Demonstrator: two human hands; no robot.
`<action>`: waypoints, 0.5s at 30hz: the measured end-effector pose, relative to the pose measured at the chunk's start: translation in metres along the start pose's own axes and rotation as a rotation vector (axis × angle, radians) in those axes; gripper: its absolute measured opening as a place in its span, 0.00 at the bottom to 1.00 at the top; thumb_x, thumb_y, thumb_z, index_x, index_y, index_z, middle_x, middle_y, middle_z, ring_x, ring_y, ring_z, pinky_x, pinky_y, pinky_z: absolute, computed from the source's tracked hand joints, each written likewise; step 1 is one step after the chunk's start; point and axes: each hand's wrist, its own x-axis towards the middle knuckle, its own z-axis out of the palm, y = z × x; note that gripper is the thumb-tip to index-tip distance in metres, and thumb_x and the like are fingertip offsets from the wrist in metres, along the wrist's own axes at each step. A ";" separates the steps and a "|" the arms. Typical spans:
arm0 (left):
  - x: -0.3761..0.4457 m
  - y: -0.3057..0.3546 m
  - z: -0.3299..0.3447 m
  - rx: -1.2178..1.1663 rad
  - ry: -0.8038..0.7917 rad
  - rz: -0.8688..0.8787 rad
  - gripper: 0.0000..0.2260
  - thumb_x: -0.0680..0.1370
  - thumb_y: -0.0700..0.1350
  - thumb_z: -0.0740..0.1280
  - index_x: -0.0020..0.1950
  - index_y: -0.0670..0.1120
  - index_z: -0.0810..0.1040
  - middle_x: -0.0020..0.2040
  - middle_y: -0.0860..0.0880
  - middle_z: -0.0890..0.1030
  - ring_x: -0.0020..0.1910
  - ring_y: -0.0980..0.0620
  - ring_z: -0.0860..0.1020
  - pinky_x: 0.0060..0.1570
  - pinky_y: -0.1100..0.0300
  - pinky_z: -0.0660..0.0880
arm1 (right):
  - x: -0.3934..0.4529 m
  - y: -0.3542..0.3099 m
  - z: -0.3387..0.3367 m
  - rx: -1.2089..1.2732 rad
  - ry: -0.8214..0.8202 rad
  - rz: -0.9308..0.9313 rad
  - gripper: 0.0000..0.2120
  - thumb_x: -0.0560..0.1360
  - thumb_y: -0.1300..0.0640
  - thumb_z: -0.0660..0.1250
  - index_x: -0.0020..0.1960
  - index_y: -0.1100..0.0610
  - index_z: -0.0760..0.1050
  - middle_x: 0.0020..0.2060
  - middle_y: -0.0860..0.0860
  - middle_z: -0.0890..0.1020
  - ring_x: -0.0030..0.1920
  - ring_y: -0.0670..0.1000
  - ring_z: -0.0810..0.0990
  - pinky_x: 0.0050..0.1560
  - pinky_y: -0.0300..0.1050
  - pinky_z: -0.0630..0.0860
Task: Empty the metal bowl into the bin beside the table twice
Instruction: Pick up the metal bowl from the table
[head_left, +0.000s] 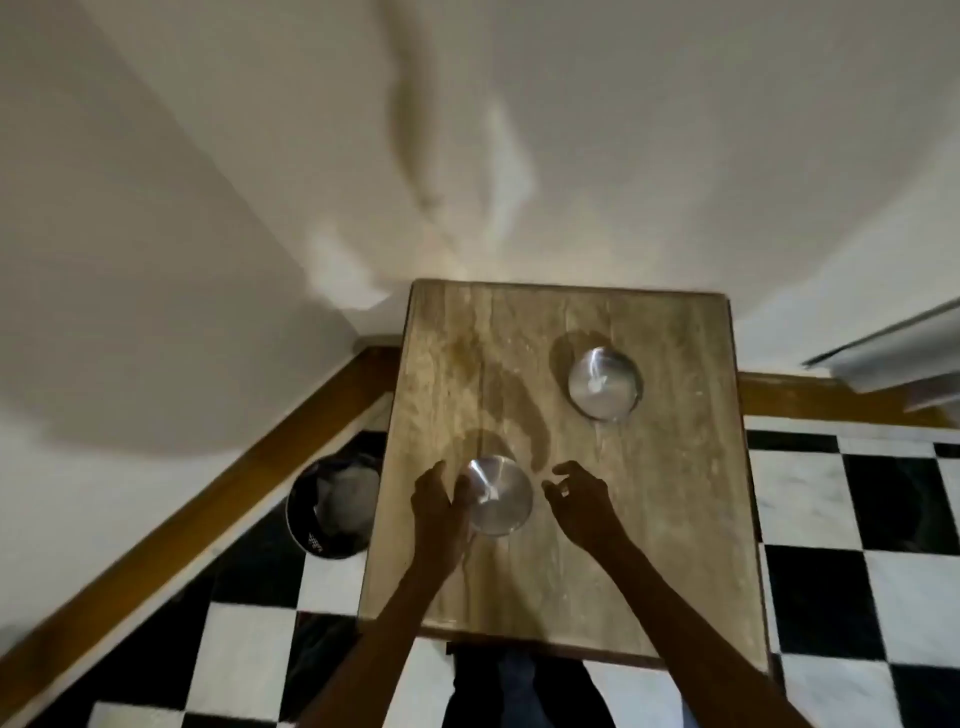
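Two metal bowls stand on a small wooden table (649, 519). The near bowl (501, 496) sits left of the middle. My left hand (436, 506) touches its left rim, fingers curled against it. My right hand (579, 499) hovers just right of that bowl with its fingers apart and nothing in it. The far bowl (603, 382) stands alone toward the back right of the table. A round black bin (335, 504) with a pale liner stands on the floor against the table's left side.
The table stands against a white wall with a brown skirting board (208, 519). The floor (857, 571) is black and white checked tile. A white frame edge (893, 348) shows at the right. My legs show below the table's near edge.
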 end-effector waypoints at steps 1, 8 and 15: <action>0.009 -0.007 0.004 -0.054 0.017 0.007 0.33 0.78 0.64 0.62 0.72 0.39 0.71 0.67 0.38 0.76 0.62 0.44 0.78 0.59 0.59 0.75 | 0.009 0.006 0.010 0.007 -0.009 0.035 0.15 0.79 0.57 0.68 0.63 0.63 0.76 0.52 0.60 0.85 0.56 0.59 0.83 0.56 0.46 0.77; 0.025 -0.040 0.022 -0.410 0.090 -0.223 0.13 0.85 0.43 0.62 0.58 0.34 0.80 0.47 0.46 0.80 0.44 0.53 0.77 0.43 0.61 0.73 | 0.020 0.016 0.057 -0.008 0.040 0.033 0.13 0.76 0.63 0.67 0.58 0.58 0.83 0.45 0.54 0.87 0.42 0.48 0.81 0.42 0.34 0.73; 0.025 -0.057 0.005 -0.662 0.062 -0.446 0.05 0.81 0.47 0.69 0.51 0.48 0.83 0.48 0.48 0.84 0.45 0.52 0.81 0.44 0.56 0.78 | 0.005 0.006 0.064 0.032 0.095 0.012 0.13 0.74 0.66 0.69 0.58 0.60 0.84 0.44 0.54 0.87 0.38 0.43 0.82 0.40 0.32 0.80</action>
